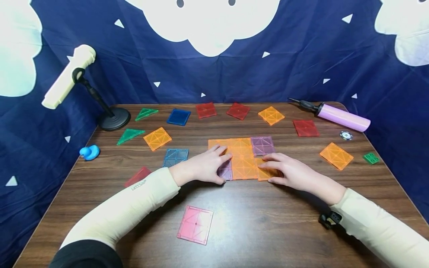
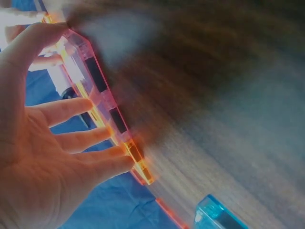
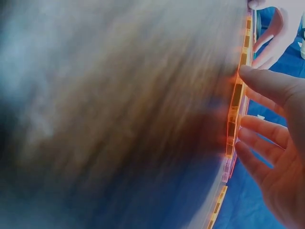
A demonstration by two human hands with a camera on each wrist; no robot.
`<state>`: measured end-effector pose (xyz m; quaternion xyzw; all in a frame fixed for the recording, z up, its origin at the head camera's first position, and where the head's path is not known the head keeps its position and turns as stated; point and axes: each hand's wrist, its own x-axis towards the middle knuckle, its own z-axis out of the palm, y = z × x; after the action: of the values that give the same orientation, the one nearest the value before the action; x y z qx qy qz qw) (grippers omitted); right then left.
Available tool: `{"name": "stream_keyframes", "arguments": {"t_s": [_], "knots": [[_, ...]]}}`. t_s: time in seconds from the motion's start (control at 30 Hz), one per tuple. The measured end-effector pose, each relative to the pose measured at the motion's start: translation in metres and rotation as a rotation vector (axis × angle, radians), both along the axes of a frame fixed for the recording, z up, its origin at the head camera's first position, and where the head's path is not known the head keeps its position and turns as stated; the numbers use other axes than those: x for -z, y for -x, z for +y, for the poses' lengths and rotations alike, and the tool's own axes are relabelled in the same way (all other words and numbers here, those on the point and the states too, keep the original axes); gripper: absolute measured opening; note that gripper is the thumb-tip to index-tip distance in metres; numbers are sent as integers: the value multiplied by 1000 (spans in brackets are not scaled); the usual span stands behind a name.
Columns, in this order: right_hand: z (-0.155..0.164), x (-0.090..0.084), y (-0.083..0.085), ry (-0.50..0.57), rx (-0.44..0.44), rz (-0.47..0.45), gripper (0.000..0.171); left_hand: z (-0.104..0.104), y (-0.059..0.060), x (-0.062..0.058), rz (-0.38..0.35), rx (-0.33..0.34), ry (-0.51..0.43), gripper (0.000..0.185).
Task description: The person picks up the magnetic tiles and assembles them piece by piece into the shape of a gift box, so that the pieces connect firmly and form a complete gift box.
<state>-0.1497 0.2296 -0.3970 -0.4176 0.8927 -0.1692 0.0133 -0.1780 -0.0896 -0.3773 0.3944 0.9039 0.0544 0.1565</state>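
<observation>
Left grip (image 1: 209, 164) and right grip (image 1: 291, 172), both released with fingers extended, lie over the bench (image 1: 261, 223). Joined orange and purple tiles (image 1: 244, 163) lie flat mid-bench in two rows, touched at opposite ends. Nearer the person lies a pink tile (image 1: 196, 225); at right, a green brick (image 1: 371, 158).

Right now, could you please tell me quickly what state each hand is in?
Left hand: open, touching the left end of the joined tiles.
Right hand: open, touching the orange tile at their near right corner.
</observation>
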Motion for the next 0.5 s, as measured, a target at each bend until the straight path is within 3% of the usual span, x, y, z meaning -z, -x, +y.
{"name": "stream_keyframes", "arguments": {"t_s": [0.5], "knots": [[-2,1,7,40,-19,38,46,0,2,3,6,12,0,91]]}}
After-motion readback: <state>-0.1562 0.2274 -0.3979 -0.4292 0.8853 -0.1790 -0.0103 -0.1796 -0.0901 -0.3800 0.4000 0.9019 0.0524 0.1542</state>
